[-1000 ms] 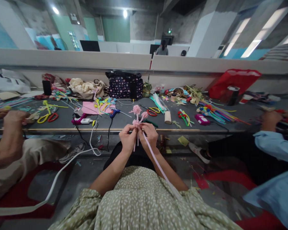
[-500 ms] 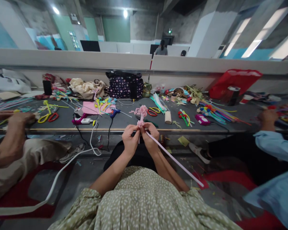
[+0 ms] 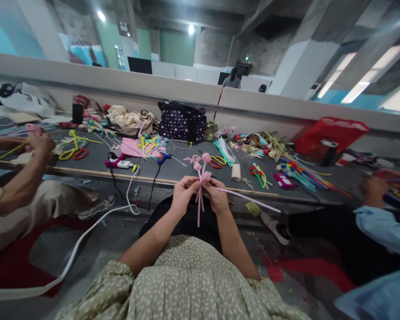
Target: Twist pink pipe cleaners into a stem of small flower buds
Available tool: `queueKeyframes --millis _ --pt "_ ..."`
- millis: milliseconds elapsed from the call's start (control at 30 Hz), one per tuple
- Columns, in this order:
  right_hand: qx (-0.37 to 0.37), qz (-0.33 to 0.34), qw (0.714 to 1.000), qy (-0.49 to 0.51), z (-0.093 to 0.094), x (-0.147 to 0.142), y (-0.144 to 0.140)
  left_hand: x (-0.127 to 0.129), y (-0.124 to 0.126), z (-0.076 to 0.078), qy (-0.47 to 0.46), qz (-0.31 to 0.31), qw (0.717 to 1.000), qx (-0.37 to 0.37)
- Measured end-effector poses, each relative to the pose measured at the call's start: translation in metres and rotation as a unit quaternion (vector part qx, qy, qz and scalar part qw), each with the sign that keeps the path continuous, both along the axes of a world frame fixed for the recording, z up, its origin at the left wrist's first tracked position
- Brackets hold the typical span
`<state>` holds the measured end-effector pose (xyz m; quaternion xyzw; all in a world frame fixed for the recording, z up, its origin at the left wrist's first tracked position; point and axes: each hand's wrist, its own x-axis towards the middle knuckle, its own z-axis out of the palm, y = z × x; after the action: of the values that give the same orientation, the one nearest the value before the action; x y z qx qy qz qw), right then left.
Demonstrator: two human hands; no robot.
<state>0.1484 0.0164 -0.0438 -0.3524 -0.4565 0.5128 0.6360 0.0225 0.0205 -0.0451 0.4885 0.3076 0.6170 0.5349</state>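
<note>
At the bottom of the frame, the patterned garment covers the person's torso and upper arms. The bare forearms extend from its sleeves and converge toward the centre: the left forearm inclines up and to the right, the right forearm up and to the left. At frame centre, the left hand and right hand are set side by side above the dark-clothed lap, with their backs turned outward. The fingers of both hands are bent inward and closed on the pink flower bundle, pinching its stems just below the lowest bloom. The bundle stands nearly upright between the hands; blooms project above the grip, stem ends hang below it. A pale pink strip runs from the right hand toward the right of the frame, sloping slightly downward. Beyond the hands is the dark desk. It carries, left to right across the middle of the frame, a blue glue gun, scissors with red and yellow handles, and a pale cylinder. Farther back, upper centre, stands a dark patterned bag.
</note>
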Motion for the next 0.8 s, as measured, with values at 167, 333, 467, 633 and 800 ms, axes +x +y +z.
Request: queueKeyframes --millis 167,333,467,633,800 --pt "-0.044 0.044 0.997 0.033 -0.007 0.006 0.003 -0.003 0.003 -0.003 -0.020 -0.065 0.996 -0.057" --pt "-0.071 0.076 0.992 0.067 -0.008 0.003 0.003 -0.003 0.003 -0.003 -0.055 -0.076 0.994 -0.060" --pt "-0.063 0.081 0.991 0.083 -0.008 0.000 0.002 -0.004 0.003 -0.003 -0.062 -0.084 0.992 -0.071" --pt "-0.056 0.042 0.995 0.075 -0.008 -0.003 -0.002 -0.006 0.003 -0.002 -0.068 -0.086 0.991 -0.078" --pt "-0.010 -0.033 0.999 0.024 -0.006 -0.008 -0.007 -0.005 0.002 0.001 -0.072 -0.052 0.995 -0.054"
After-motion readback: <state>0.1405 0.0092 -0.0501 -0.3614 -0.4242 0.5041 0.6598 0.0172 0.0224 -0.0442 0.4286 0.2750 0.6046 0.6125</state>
